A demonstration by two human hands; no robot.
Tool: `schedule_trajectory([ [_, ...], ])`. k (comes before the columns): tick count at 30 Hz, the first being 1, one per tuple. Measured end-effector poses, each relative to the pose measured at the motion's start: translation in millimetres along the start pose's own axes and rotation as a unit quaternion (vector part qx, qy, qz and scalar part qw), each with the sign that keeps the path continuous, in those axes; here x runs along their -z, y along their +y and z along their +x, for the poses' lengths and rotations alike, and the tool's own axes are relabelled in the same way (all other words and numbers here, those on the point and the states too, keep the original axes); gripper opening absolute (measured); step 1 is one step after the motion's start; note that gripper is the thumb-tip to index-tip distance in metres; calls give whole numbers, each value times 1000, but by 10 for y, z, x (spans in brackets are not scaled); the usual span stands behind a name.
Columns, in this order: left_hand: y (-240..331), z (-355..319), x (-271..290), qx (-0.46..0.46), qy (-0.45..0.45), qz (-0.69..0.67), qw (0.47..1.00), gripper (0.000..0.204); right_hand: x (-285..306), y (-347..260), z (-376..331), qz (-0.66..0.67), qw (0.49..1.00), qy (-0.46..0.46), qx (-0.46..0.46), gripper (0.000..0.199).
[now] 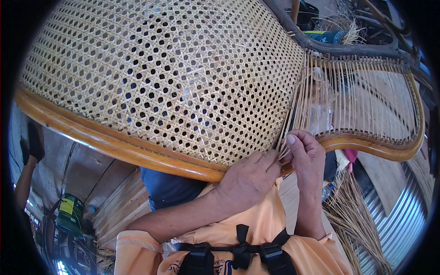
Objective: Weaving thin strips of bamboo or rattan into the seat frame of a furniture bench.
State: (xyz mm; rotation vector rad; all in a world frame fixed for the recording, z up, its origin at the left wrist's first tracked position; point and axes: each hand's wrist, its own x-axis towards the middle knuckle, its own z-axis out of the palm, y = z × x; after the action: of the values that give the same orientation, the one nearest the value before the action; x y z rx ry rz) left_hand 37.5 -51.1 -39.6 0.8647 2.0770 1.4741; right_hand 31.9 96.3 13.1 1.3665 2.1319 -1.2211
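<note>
A wooden frame (137, 149) with a honey-brown finish carries a panel of woven cane webbing (183, 87) with many small holes. To its right, a narrower section holds parallel cane strands (362, 98) stretched across, without the full weave. My left hand (252, 181) rests at the webbing's lower right corner, its fingers closed over a few cane strands that run up along the joint. My right hand (306, 151) is beside it at the frame's edge, thumb and forefinger pinched on the ends of those strands. The pinched fingertips are partly hidden.
A bundle of loose cane strips (355, 220) lies at the lower right, next to corrugated metal sheet (398, 215). A green container (70, 214) stands at the lower left. Another person's foot (34, 142) is at the far left. Dark curved wood (348, 48) borders the far side.
</note>
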Motion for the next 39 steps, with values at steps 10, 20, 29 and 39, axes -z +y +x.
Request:
schedule_trajectory([
  [10,-12,26,47,-22,-20,31,999,24,9,-47,53,-8,997,-9,-74,13],
  [20,-46,9,49,-22,-40,28,999,24,-71,39,117,-19,998,4,-55,16],
  [29,-58,7,65,-23,-43,8,999,26,-122,73,143,-83,996,12,-35,16],
  [39,-66,-2,73,-19,-34,-19,999,27,-160,101,136,-204,976,15,79,15],
])
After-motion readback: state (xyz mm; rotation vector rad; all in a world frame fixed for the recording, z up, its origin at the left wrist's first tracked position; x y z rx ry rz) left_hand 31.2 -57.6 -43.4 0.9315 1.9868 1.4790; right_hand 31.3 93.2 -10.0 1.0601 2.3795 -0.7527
